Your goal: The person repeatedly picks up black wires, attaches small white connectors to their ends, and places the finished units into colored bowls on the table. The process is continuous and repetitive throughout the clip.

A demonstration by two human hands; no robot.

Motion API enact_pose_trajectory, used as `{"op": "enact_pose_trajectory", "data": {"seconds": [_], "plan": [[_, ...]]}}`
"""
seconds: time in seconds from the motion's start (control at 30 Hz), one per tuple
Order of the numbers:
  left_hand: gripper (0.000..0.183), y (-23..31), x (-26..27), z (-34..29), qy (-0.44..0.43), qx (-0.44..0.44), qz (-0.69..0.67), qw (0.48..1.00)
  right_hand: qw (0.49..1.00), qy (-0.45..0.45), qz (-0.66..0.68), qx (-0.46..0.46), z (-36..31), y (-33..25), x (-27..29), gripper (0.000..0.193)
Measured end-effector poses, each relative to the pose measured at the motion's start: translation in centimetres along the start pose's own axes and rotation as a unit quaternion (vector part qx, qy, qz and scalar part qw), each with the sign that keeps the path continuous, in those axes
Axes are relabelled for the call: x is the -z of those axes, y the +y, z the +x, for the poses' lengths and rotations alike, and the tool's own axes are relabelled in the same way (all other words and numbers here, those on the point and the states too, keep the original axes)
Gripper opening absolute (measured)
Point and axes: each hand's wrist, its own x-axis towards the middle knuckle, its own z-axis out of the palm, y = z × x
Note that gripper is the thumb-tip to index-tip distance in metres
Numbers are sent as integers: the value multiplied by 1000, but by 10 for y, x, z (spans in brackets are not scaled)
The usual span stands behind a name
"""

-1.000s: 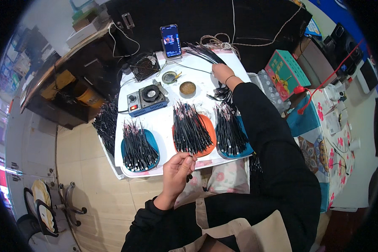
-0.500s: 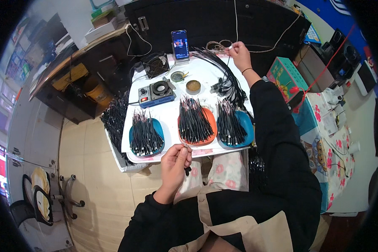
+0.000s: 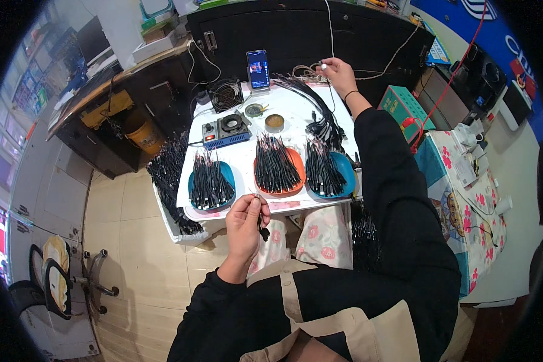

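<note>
My left hand (image 3: 245,222) is closed at the table's front edge, pinching black cables (image 3: 263,232) whose thin pale ends poke above the thumb. At the far right of the table my right hand (image 3: 339,76) is raised with fingers pinched, something white on a fingertip. A thin dark cable runs down from it toward a loose bundle of long black cables (image 3: 320,102). Short black cables with metal plugs fill a left blue tray (image 3: 230,175), an orange tray (image 3: 298,163) and a right blue tray (image 3: 346,171) in a row.
Behind the trays are a blue heating device (image 3: 226,133), a round brown tin (image 3: 274,123), a small dish (image 3: 255,110), a black fan (image 3: 225,93) and a phone on a stand (image 3: 258,69). A white box (image 3: 169,220) of cables stands left; a green carton (image 3: 404,107) stands right.
The whole view has shifted a little. My right hand has moved slightly left and away, still pinching. More of the black cables shows below my left hand.
</note>
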Motion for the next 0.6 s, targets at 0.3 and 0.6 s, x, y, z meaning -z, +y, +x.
{"op": "enact_pose_trajectory", "data": {"seconds": [0.3, 0.6], "plan": [[16, 38, -13, 31, 21, -81, -10, 996, 993, -45, 78, 76, -134, -155, -2, 12], [13, 69, -44, 52, -17, -158, -108, 981, 970, -139, 65, -189, -359, -157, -82, 11]]}}
